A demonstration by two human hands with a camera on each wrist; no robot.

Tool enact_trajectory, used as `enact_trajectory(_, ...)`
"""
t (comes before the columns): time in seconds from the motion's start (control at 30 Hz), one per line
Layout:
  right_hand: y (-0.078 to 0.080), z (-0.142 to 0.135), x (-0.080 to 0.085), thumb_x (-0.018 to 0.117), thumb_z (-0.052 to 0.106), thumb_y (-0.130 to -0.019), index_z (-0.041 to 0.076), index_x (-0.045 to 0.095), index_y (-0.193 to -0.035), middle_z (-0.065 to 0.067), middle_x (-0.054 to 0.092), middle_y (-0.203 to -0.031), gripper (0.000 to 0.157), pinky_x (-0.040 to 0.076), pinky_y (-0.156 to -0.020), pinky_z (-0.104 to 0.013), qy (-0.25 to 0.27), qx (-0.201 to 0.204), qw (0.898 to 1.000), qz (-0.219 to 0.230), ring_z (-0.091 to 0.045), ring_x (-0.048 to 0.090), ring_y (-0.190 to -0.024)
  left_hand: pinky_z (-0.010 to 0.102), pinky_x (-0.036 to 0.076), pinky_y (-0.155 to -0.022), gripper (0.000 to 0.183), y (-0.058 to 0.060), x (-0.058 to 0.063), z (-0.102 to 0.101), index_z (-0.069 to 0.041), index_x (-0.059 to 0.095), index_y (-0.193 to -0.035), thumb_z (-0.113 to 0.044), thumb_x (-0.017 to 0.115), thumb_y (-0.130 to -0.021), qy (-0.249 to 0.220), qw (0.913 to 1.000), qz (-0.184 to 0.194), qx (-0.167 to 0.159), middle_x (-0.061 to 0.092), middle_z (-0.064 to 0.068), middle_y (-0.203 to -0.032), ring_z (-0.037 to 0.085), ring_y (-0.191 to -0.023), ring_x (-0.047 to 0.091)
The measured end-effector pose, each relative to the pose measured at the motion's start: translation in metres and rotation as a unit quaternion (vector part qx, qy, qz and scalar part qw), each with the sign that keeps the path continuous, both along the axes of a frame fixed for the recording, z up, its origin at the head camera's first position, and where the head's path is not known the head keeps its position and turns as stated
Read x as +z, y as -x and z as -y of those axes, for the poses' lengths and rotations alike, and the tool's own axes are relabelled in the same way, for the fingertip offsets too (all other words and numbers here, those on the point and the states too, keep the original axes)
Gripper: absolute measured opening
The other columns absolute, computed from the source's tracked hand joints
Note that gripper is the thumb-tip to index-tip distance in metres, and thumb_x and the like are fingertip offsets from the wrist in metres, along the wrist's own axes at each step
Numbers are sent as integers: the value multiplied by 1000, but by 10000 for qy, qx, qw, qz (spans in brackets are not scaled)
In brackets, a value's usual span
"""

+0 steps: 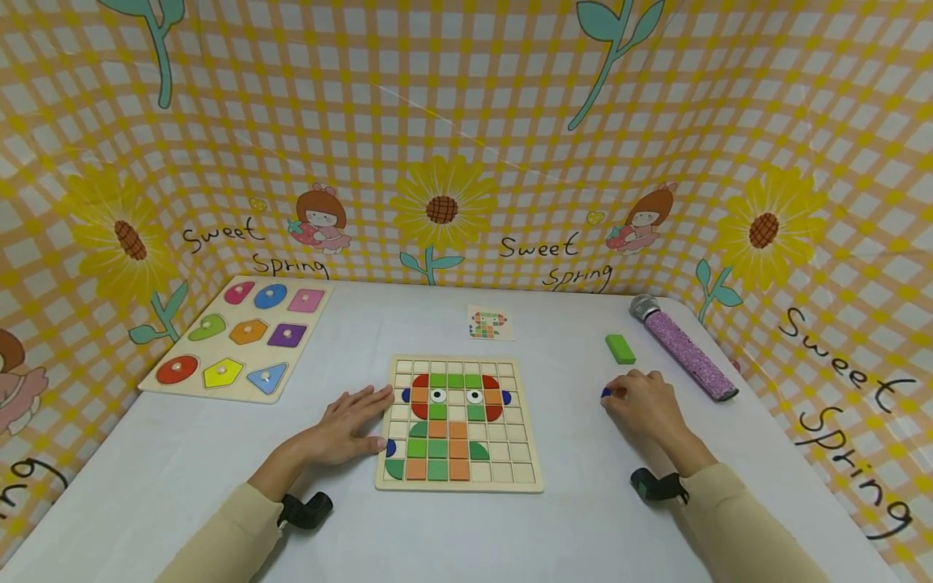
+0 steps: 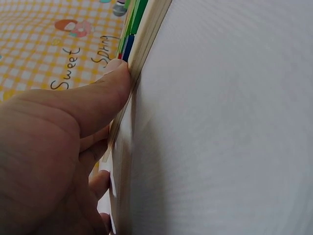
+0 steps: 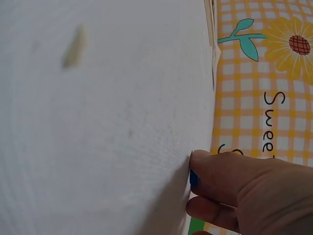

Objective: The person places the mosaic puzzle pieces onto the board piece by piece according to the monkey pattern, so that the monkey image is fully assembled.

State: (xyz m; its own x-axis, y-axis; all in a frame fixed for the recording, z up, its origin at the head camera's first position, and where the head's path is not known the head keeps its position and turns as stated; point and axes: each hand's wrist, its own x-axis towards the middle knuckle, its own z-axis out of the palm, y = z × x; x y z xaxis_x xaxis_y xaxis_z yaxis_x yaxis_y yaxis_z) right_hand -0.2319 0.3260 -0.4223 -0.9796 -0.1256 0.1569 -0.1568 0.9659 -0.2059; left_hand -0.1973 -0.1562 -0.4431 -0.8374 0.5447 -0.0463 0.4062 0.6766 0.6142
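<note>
A square wooden mosaic board (image 1: 514,455) lies at the middle of the table, its grid partly filled with red, green, orange and blue tiles and two eye tiles (image 1: 438,396). My left hand (image 1: 337,431) touches the board's left edge, fingers extended, thumb beside a blue half-round tile (image 1: 391,447). In the left wrist view the thumb (image 2: 110,90) lies against the board's side. Off to the right of the board, my right hand (image 1: 649,411) pinches a small dark blue tile (image 3: 194,179) close over the table; the fingers hide most of it.
Behind the board lies a small picture card (image 1: 491,322). A green block (image 1: 620,349) sits beyond my right hand, near a purple glittery microphone (image 1: 688,352). A knobbed shape puzzle (image 1: 248,336) lies at the back left. Checked cloth walls (image 1: 466,105) enclose the table.
</note>
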Motion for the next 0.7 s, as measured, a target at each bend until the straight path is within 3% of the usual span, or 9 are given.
enact_trajectory(0.33,-3,12,2,69,24,-81,6,73,-96,-7,65,-87,23,38,-71,-45,87,157,9998,-85,-32,51,-87,62,-1,-115,70,0,-1,0,-9,28,-149,-33,60,-91,-35,10000,12,-35,21,12,-158,38,-146,10)
enact_trajectory(0.7,-18,83,10,77,24,-76,10,74,-93,-1,65,-85,22,36,-71,-33,276,707,9962,-427,-22,49,-87,65,1,-113,69,0,0,1,-7,29,-148,-31,60,-91,-113,9999,-61,-90,22,13,-158,40,-145,10)
